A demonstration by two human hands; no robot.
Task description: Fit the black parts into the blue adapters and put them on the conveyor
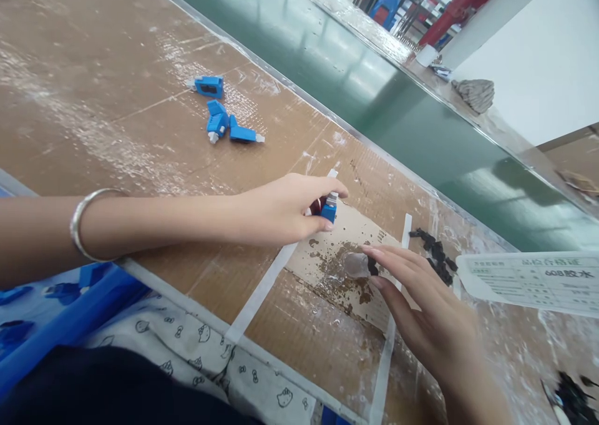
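Observation:
My left hand (pixel 299 206) pinches a small blue plastic part (pixel 329 211) with a grey-white tip, between thumb and fingers, above a stained cardboard piece (pixel 346 225). My right hand (pixel 416 300) has thumb and fingertips closed about a small black piece (pixel 372 266). That piece sits against a small translucent cup (pixel 356 265) on the wet, spotted middle of the cardboard. Whether the black piece and the cup are joined, I cannot tell.
Blue parts (pixel 209 87) lie farther back on the table (pixel 140 131). Black bits (pixel 435 256) form a pile right of the cardboard, near a printed label (pixel 528 281). White tape strips (pixel 262 291) flank the cardboard. A green partition (pixel 374 107) borders the far edge.

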